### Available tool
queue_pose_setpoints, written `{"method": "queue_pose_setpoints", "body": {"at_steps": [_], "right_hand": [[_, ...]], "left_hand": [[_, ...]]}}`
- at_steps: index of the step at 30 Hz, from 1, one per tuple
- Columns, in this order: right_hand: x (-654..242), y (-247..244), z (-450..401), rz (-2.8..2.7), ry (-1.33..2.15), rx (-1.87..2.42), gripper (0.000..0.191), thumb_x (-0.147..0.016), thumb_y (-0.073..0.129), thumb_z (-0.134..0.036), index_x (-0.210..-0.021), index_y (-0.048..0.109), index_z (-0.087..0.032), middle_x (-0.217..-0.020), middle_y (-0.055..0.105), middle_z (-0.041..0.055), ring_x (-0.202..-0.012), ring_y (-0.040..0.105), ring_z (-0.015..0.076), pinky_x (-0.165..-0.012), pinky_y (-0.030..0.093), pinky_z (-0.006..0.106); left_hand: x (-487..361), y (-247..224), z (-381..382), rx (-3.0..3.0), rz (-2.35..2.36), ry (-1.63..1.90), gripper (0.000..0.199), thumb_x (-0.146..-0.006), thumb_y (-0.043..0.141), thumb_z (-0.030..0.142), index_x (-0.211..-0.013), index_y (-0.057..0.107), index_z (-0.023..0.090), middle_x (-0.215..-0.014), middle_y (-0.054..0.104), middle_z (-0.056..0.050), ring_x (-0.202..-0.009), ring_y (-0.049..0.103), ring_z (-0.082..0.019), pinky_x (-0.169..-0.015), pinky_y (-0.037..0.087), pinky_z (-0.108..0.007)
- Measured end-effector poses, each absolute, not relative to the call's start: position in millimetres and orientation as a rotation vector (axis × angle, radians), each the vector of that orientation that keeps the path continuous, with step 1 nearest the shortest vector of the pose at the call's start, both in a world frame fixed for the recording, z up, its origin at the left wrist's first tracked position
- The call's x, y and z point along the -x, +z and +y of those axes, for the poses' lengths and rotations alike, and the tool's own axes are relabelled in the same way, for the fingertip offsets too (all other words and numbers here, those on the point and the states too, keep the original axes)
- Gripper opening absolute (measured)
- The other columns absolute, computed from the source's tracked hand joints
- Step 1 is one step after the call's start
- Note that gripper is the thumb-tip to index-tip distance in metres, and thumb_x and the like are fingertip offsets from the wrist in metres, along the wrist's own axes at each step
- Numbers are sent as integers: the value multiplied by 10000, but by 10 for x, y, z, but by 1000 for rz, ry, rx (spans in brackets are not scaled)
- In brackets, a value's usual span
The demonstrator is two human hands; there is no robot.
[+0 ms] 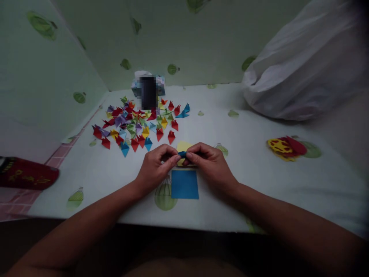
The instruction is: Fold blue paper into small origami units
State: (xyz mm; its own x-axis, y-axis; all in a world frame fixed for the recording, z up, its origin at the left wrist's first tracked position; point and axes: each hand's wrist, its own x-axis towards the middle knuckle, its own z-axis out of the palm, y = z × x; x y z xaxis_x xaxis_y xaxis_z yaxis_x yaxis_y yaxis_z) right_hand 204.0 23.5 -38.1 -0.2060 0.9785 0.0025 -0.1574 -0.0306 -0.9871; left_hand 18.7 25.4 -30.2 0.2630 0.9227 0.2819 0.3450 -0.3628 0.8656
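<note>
Between my two hands is a small folded piece of blue paper, mostly covered by fingertips. My left hand pinches its left end between thumb and fingers. On the other end, my right hand closes in the same way. Beneath the hands lies yellow paper, partly hidden. A flat square of blue paper rests on the table just nearer to me. Farther off to the left, many folded paper birds in red, yellow, green, purple and blue are spread in a loose heap.
Behind the birds stand a tissue box and a dark upright object, blurred out. A large white plastic bag bulges at the back right. Yellow and red cut-out pieces lie on the right. A dark red item sits at the left edge.
</note>
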Motion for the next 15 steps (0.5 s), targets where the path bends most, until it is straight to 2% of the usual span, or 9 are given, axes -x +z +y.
{"method": "queue_pose_setpoints", "body": {"at_steps": [6, 10, 15], "right_hand": [[-2029, -394, 231, -1181, 1558, 1006, 229, -778, 786, -362, -775, 643, -183, -720, 708, 4, -708, 675, 136, -724, 528, 281], [-2032, -405, 228, -1142, 1614, 984, 211, -821, 748, -327, -761, 601, -188, -662, 702, -6, -653, 648, 120, -709, 514, 272], [-2036, -419, 233, -1159, 1663, 964, 207, -847, 724, -314, -770, 582, -185, -651, 700, -1, -646, 646, 115, -705, 506, 261]], "left_hand": [[-172, -282, 281, -1672, 1176, 1160, 138, -867, 688, 286, -815, 646, 165, -766, 648, -6, -694, 604, -120, -658, 485, -241], [-171, -261, 291, -1525, 1116, 1127, 146, -877, 670, 312, -866, 649, 168, -749, 645, 2, -675, 617, -118, -651, 508, -239], [-179, -270, 294, -1375, 1067, 1084, 165, -803, 743, 277, -858, 639, 162, -751, 656, 9, -676, 640, -112, -657, 535, -230]]}}
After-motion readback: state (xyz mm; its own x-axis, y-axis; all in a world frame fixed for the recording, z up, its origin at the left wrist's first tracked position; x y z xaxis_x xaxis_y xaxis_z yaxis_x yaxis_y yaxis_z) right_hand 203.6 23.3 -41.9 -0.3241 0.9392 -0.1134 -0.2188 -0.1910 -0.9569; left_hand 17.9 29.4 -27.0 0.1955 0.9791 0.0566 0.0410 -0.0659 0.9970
